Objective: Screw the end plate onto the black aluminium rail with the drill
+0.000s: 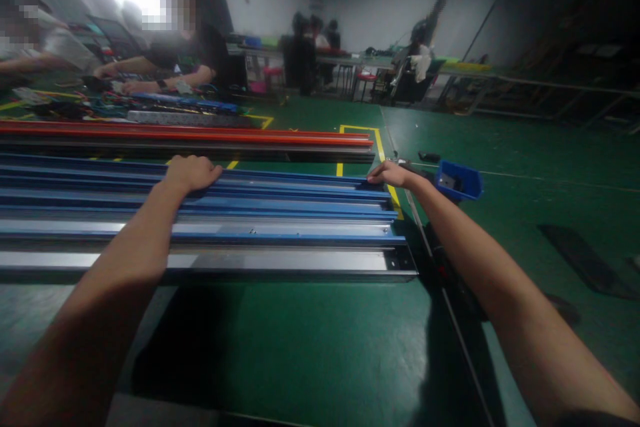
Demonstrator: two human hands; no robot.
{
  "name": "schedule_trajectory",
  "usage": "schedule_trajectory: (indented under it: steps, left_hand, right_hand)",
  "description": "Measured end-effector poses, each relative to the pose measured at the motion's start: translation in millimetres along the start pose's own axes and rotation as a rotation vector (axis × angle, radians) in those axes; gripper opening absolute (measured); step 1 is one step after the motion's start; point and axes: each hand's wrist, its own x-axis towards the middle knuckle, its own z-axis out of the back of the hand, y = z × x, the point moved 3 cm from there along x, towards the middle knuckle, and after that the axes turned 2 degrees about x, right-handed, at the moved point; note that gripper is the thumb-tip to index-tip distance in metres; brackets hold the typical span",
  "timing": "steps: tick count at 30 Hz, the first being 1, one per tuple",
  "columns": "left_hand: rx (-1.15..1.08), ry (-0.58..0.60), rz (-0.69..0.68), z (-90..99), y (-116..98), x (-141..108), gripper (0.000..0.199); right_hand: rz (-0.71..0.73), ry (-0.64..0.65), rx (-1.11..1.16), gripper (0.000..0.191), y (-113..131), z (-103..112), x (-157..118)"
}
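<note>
Several long blue metal channels (300, 203) lie side by side across the green table, running out of view on the left. My left hand (193, 173) is closed over the rearmost blue channel (295, 177), its fingers curled over the far edge. At the right end of that same channel my right hand (393, 173) is closed, the fingertips gripping its tip; their undersides are hidden. Nearest to me lies a silver channel (300, 259) with a black end piece (399, 259).
Behind the blue channels lie red-orange rails (320, 139). A blue bin (459, 180) holding small parts sits right of my right hand. Two people work across the table at the left, beside wires and parts (100, 107). Farther back stand chairs and benches.
</note>
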Motion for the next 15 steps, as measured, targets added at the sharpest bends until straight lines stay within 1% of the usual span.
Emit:
schedule_trajectory:
  steps: [7, 12, 15]
  left_hand:
    - [-0.014, 0.031, 0.006, -2.3, 2.1, -0.8, 0.073]
    - [-0.011, 0.040, -0.027, -1.2, 0.2, -2.3, 0.087]
    - [-0.020, 0.046, -0.024, -2.0, -0.8, -2.2, 0.092]
  right_hand:
    - [-0.001, 0.017, 0.038, 0.011, -2.6, -0.7, 0.1]
    - [-0.013, 0.012, 0.061, 0.015, -2.5, -1.8, 0.6]
    - [-0.014, 0.006, 0.090, 0.010, -0.9, -3.0, 1.8]
